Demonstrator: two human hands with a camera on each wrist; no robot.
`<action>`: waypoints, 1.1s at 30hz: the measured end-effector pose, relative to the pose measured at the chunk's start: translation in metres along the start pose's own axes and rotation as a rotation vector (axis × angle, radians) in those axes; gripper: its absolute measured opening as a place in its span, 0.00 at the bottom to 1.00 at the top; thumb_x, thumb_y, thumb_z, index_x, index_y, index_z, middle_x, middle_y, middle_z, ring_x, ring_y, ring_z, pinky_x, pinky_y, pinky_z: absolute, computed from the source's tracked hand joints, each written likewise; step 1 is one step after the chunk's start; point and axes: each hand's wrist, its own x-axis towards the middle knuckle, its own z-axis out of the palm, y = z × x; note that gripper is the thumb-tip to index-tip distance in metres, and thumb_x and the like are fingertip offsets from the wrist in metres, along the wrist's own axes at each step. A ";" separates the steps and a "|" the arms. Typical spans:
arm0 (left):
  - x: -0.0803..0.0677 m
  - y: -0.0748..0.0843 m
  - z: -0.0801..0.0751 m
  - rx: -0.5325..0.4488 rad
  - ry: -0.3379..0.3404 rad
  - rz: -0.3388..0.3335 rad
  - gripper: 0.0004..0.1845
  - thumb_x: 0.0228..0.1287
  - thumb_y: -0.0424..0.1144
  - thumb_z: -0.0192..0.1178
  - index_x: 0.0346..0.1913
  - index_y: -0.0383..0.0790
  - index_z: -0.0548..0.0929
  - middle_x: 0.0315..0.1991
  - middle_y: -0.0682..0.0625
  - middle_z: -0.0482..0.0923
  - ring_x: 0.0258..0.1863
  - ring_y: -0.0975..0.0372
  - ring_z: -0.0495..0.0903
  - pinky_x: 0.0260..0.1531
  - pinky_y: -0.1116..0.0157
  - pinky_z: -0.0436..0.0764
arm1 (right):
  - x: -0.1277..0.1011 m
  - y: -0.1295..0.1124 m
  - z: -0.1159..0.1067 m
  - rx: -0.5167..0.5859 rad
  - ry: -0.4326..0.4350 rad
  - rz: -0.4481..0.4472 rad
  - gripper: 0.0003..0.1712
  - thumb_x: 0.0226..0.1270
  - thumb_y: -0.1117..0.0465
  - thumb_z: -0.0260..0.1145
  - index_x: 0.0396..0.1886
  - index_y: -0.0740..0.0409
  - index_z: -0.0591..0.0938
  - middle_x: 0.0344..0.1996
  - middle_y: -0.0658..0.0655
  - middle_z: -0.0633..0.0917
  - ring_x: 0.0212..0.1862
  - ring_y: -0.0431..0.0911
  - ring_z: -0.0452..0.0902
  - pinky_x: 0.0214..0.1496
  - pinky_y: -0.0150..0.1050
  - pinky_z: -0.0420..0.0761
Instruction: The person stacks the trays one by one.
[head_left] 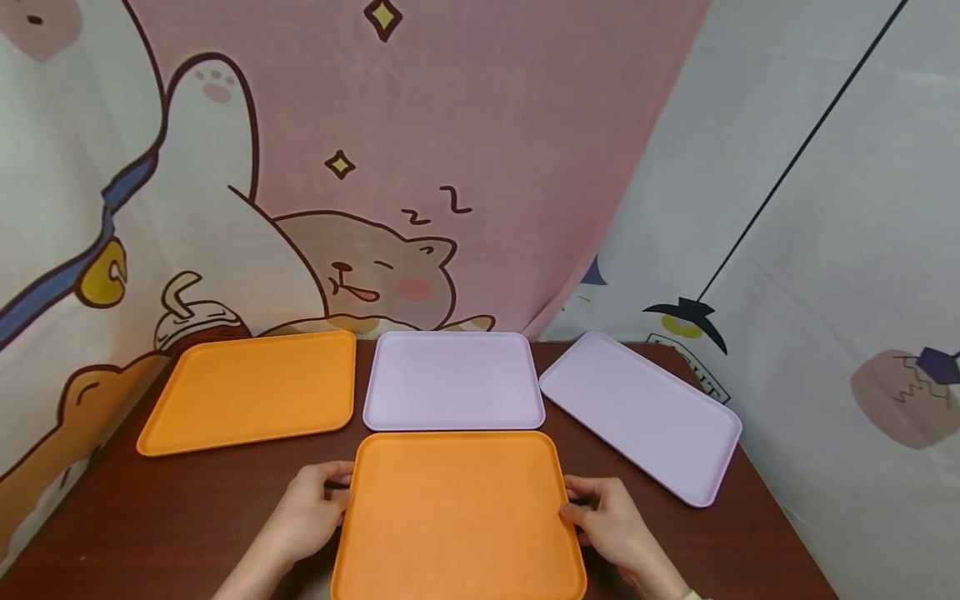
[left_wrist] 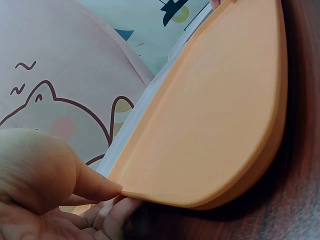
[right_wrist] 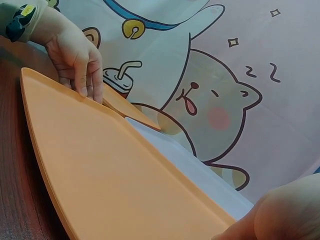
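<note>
Well, at the left of my feed a rear orange tray (head_left: 247,393) lies on the wood-grain table (head_left: 187,508); rightward, the left hand (head_left: 313,508) pinches one side rim of the front orange tray (head_left: 457,517), just short of the middle lavender tray (head_left: 454,381). The right hand (head_left: 611,517) pinches the opposite rim, near the slanted lavender tray (head_left: 645,417). I'd match both hands' height and pace, so it neither twists nor knocks its neighbour.

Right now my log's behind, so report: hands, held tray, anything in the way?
Left fingers and right fingers pinching opposite sides of near orange tray. Middle lilac tray close beyond its far edge; contact unclear.
</note>
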 end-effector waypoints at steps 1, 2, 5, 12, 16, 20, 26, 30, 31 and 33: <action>0.000 0.000 0.000 0.006 0.000 0.003 0.18 0.64 0.20 0.59 0.56 0.26 0.86 0.41 0.46 0.82 0.37 0.58 0.80 0.31 0.66 0.83 | 0.000 0.000 0.000 -0.005 0.002 0.002 0.27 0.71 0.74 0.67 0.67 0.82 0.75 0.43 0.61 0.85 0.42 0.54 0.87 0.35 0.49 0.90; 0.000 -0.001 0.000 0.012 0.002 0.007 0.18 0.64 0.20 0.59 0.56 0.27 0.86 0.41 0.46 0.83 0.37 0.59 0.80 0.32 0.66 0.83 | 0.000 0.000 0.000 -0.006 0.002 0.002 0.27 0.71 0.74 0.67 0.67 0.82 0.75 0.43 0.61 0.85 0.42 0.54 0.87 0.35 0.49 0.90; 0.000 -0.001 0.000 0.039 0.002 0.021 0.18 0.64 0.20 0.59 0.56 0.26 0.86 0.41 0.46 0.83 0.38 0.58 0.80 0.33 0.66 0.82 | 0.000 0.002 0.001 0.009 -0.018 -0.011 0.27 0.71 0.75 0.65 0.67 0.82 0.74 0.44 0.62 0.85 0.43 0.55 0.87 0.36 0.49 0.90; -0.001 0.003 -0.002 0.139 0.016 0.042 0.18 0.65 0.21 0.60 0.57 0.29 0.87 0.42 0.49 0.85 0.42 0.59 0.80 0.40 0.63 0.81 | 0.001 0.003 0.000 0.065 -0.085 -0.040 0.29 0.66 0.80 0.58 0.67 0.84 0.73 0.48 0.66 0.85 0.45 0.55 0.88 0.40 0.50 0.90; -0.001 0.003 -0.002 0.145 0.020 0.038 0.19 0.65 0.21 0.60 0.58 0.30 0.87 0.42 0.49 0.85 0.43 0.59 0.80 0.39 0.62 0.81 | 0.000 0.003 0.000 0.046 -0.070 -0.035 0.29 0.66 0.80 0.59 0.68 0.84 0.72 0.46 0.65 0.85 0.43 0.54 0.87 0.38 0.48 0.90; -0.002 0.002 0.000 0.154 0.030 0.029 0.19 0.66 0.22 0.60 0.58 0.32 0.87 0.43 0.50 0.86 0.42 0.59 0.81 0.39 0.62 0.81 | -0.001 0.004 0.001 -0.006 -0.030 -0.038 0.28 0.66 0.81 0.61 0.67 0.83 0.73 0.45 0.64 0.86 0.41 0.53 0.87 0.36 0.45 0.90; -0.003 0.003 0.003 0.190 0.047 0.030 0.19 0.68 0.24 0.59 0.60 0.30 0.86 0.46 0.47 0.86 0.42 0.58 0.82 0.40 0.59 0.83 | -0.001 0.008 0.004 -0.123 0.069 -0.046 0.26 0.65 0.81 0.64 0.64 0.81 0.78 0.42 0.60 0.86 0.36 0.48 0.83 0.33 0.36 0.85; -0.004 0.004 0.003 0.211 0.046 0.032 0.19 0.69 0.24 0.59 0.61 0.28 0.84 0.48 0.45 0.86 0.44 0.56 0.83 0.42 0.57 0.85 | -0.001 0.006 0.005 -0.126 0.076 -0.039 0.26 0.65 0.81 0.65 0.63 0.80 0.79 0.41 0.60 0.85 0.35 0.48 0.83 0.32 0.36 0.85; -0.003 0.004 0.003 0.212 0.046 0.034 0.19 0.69 0.24 0.59 0.61 0.28 0.84 0.48 0.45 0.86 0.44 0.56 0.83 0.42 0.56 0.85 | -0.001 0.006 0.005 -0.123 0.070 -0.039 0.26 0.65 0.81 0.65 0.64 0.80 0.79 0.41 0.60 0.85 0.35 0.48 0.83 0.31 0.37 0.84; -0.003 0.004 0.003 0.211 0.043 0.036 0.19 0.69 0.24 0.59 0.61 0.28 0.84 0.48 0.46 0.86 0.45 0.56 0.83 0.43 0.56 0.84 | 0.000 0.005 0.005 -0.108 0.056 -0.033 0.26 0.65 0.81 0.64 0.64 0.80 0.78 0.41 0.61 0.85 0.35 0.49 0.83 0.31 0.37 0.84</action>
